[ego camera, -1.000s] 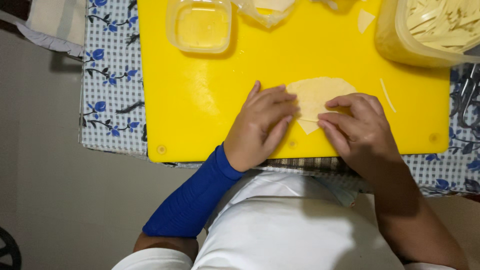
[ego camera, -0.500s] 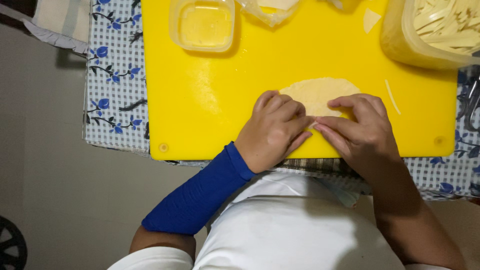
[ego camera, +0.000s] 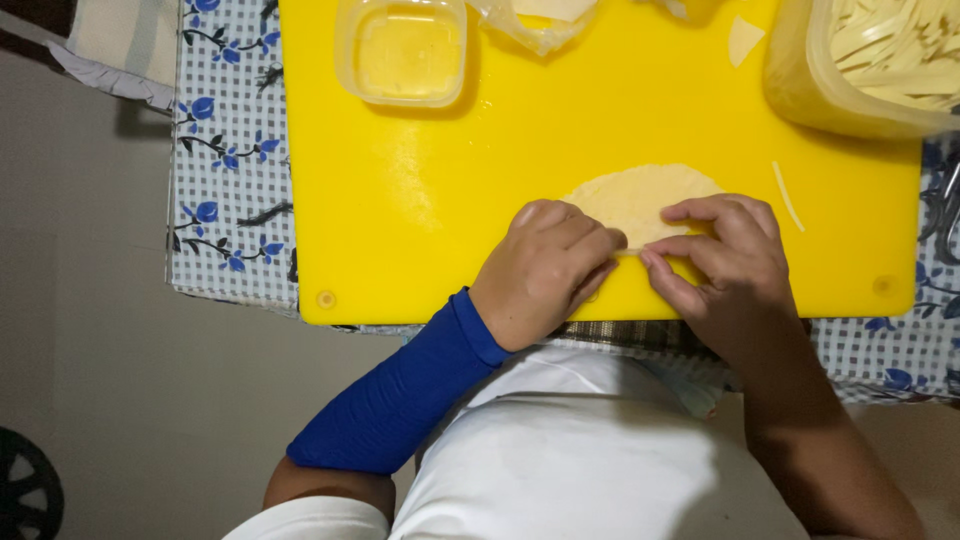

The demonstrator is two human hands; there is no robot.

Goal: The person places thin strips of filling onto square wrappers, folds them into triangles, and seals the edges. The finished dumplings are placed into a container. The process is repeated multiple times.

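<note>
Person in a white top stands at the table edge, looking straight down. Nearest: left forearm in a blue sleeve [ego camera: 400,395] running up from 7 o'clock, right forearm bare coming from 5 o'clock. Left hand [ego camera: 545,270] sits curled, fingers bent inward, pressing down on the near edge of a pale dough wrapper [ego camera: 640,200]. Right hand [ego camera: 725,255] is just beside it at 3 o'clock, fingers also bent, fingertips [ego camera: 655,250] on the same near edge; the two hands almost touch at the wrapper's lower rim. Both hands grip or pinch the wrapper edge, neither spread wide; whether anything lies folded under the fingers cannot be told. Wrapper lies flat on a yellow cutting board [ego camera: 430,210], right of the board's centre, its rounded far side showing beyond the knuckles. A thin pale strip [ego camera: 787,197] lies on the board at 3 o'clock of the wrapper, apart from it. Board rests on a blue-and-white checked cloth with flower print [ego camera: 225,150]. Further out, at 11 o'clock, a small clear square container [ego camera: 405,50] with yellowish liquid stands on the board. At 12 o'clock, a crumpled clear plastic bag [ego camera: 535,20], partly cut off. At 1 o'clock, a big clear tub [ego camera: 860,60] full of pale sticks, and a small pale scrap [ego camera: 743,38] beside it.
</note>
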